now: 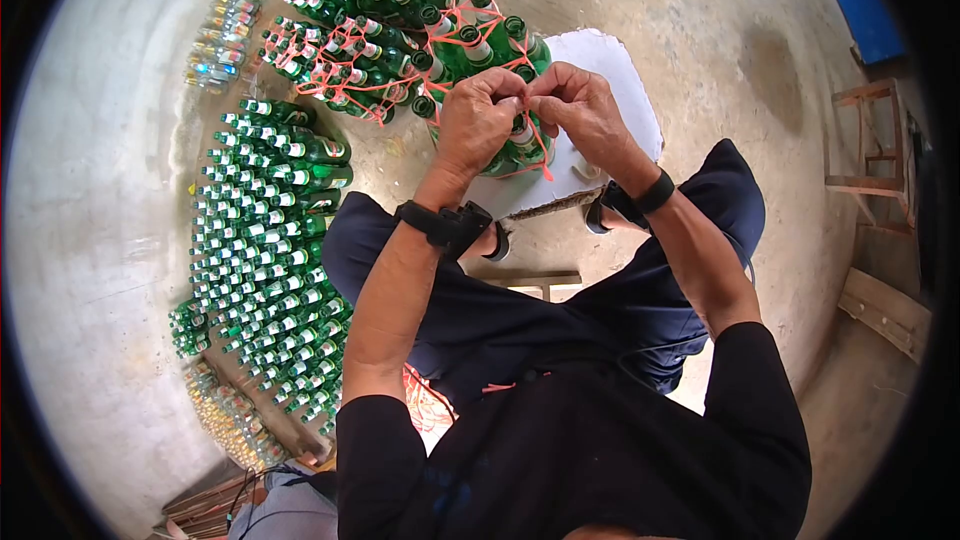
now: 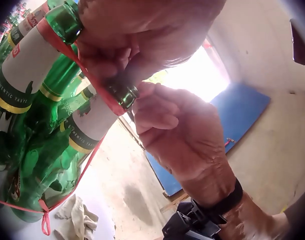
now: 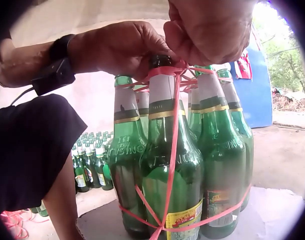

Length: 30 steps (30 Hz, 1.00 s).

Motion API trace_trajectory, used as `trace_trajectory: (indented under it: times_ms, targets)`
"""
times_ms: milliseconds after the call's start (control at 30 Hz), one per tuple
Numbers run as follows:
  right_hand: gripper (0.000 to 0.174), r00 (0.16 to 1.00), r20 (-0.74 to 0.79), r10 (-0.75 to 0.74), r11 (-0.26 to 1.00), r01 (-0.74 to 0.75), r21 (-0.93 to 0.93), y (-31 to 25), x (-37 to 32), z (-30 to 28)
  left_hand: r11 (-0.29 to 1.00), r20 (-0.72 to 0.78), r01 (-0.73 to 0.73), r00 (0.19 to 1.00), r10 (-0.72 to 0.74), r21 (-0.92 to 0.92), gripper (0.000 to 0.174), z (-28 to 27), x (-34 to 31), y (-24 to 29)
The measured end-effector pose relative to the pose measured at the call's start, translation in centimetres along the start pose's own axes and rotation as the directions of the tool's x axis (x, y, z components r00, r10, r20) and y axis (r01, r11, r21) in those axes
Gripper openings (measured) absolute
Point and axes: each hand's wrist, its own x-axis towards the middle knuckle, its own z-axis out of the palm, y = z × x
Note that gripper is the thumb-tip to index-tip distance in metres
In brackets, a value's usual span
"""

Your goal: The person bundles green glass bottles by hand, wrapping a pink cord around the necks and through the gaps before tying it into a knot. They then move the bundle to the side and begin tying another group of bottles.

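Pink plastic twine [image 3: 173, 160], double pinch
I've got left hand [image 1: 478, 118] and right hand [image 1: 585, 112] fingertips on it, atop green glass bottles [image 3: 188, 150].

My left hand [image 1: 474, 122] and right hand [image 1: 588, 118] meet at the top of the bottles [image 3: 157, 137], both pinching. My forearms [image 1: 392, 295] converge there.

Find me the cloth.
In the left wrist view, the cloth lies at the bottom, left of centre, just right of the string loop and near the bottles.
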Motion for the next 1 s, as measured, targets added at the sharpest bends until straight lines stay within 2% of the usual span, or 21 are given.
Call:
trace_trajectory:
  times_ms: [100,200,233,333,467,633,733,833,900,1000]
  targets:
    - [0.009,0.997,-0.012,0.073,0.990,-0.071,0.126,-0.3,0.2,0.0,1.000,-0.015,0.027,1.000,-0.027,-0.001,0.010,0.1,-0.1,0.2]
    - [0.009,0.987,-0.007,0.159,0.965,-0.154,0.214,0.0,0.5,-0.9,0.997,-0.088,-0.075,0.993,0.077,0.023,0.011,0.7,0.0,-0.5]
    - [0.009,0.983,-0.001,0.184,0.956,-0.179,0.232,0.1,0.6,-1.3,0.998,-0.100,-0.064,0.993,0.066,0.018,0.012,0.8,-0.1,-0.6]
    - [0.007,0.988,-0.030,0.149,0.987,-0.147,0.060,0.3,0.6,-1.5,0.999,-0.116,-0.049,0.992,0.050,0.011,0.013,0.9,-0.1,-0.7]
    - [0.008,0.989,-0.049,0.139,0.989,-0.142,-0.052,-0.5,0.3,-1.0,0.999,-0.106,-0.046,0.993,0.047,0.012,0.013,0.7,-0.2,-0.6]
    - [0.009,0.983,-0.083,0.166,0.921,-0.184,-0.343,-1.3,0.1,-0.8,0.999,-0.102,-0.041,0.994,0.043,0.024,0.011,0.7,-0.3,-0.2]
    - [0.007,0.995,-0.061,-0.079,0.891,0.043,-0.453,0.6,0.2,-0.8,0.999,-0.088,-0.034,0.995,0.037,0.032,0.010,0.7,-0.2,-0.3]
    - [0.008,0.994,-0.028,-0.107,0.904,0.086,-0.418,0.8,-0.2,-0.7,0.997,-0.051,-0.012,0.999,0.016,0.075,0.011,0.5,0.0,-0.2]
    - [0.007,0.999,-0.003,-0.046,0.938,0.042,-0.345,0.1,-0.3,-0.9,0.993,-0.046,-0.017,0.999,0.022,0.120,0.011,0.4,0.1,-0.2]
    - [0.006,0.998,0.031,0.049,0.971,-0.040,-0.237,0.1,-0.3,-1.4,0.996,-0.027,0.002,1.000,0.001,0.089,0.012,0.5,0.1,-0.2]
